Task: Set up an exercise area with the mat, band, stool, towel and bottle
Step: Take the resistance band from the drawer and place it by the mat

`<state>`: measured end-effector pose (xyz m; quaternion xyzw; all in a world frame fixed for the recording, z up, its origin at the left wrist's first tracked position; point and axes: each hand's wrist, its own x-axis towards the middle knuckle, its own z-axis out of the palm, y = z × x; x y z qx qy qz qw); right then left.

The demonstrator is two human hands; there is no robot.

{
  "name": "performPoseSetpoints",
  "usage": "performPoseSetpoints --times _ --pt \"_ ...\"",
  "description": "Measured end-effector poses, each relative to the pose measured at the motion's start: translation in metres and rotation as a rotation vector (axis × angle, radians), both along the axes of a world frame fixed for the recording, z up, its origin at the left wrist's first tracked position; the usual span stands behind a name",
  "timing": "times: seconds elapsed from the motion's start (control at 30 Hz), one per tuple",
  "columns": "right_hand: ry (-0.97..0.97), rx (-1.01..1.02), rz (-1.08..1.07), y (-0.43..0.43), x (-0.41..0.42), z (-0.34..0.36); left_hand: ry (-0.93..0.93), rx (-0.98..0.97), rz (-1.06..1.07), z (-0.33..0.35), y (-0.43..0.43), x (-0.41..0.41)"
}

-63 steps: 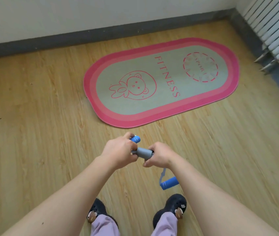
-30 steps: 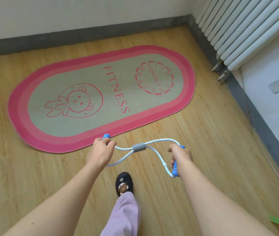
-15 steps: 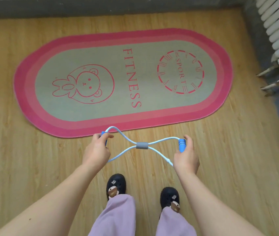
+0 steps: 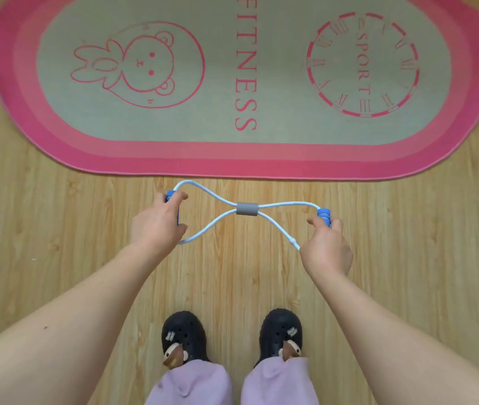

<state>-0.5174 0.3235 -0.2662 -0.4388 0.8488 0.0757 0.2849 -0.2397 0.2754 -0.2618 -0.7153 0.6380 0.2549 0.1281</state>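
An oval mat (image 4: 244,154) with a pink border, a grey-green middle, a bunny drawing and the word FITNESS lies flat on the wooden floor ahead of me. A pale blue figure-eight band (image 4: 247,208) with a grey centre sleeve and blue foam handles hangs in the air just in front of the mat's near edge. My left hand (image 4: 156,222) grips its left handle and my right hand (image 4: 327,245) grips its right handle, stretching it out sideways. The stool, towel and bottle are not in sight.
My two feet in dark clogs (image 4: 184,337) and lilac trousers stand on the wood floor (image 4: 57,244) just behind the band. Bare floorboards run on both sides of me.
The band went from bunched between my hands to spread wide. My view has dropped and closed in on the mat; wall and radiator have left the frame.
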Motion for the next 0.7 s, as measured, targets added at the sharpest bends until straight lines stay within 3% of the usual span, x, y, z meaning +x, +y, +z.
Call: performPoseSetpoints --times 0.4,0.7 --pt "0.115 0.09 0.115 0.024 -0.019 -0.173 -0.057 0.053 0.0 -0.181 0.029 0.014" --pt "0.081 0.168 0.08 0.013 -0.026 -0.198 -0.056 0.176 -0.009 -0.22 0.035 0.021"
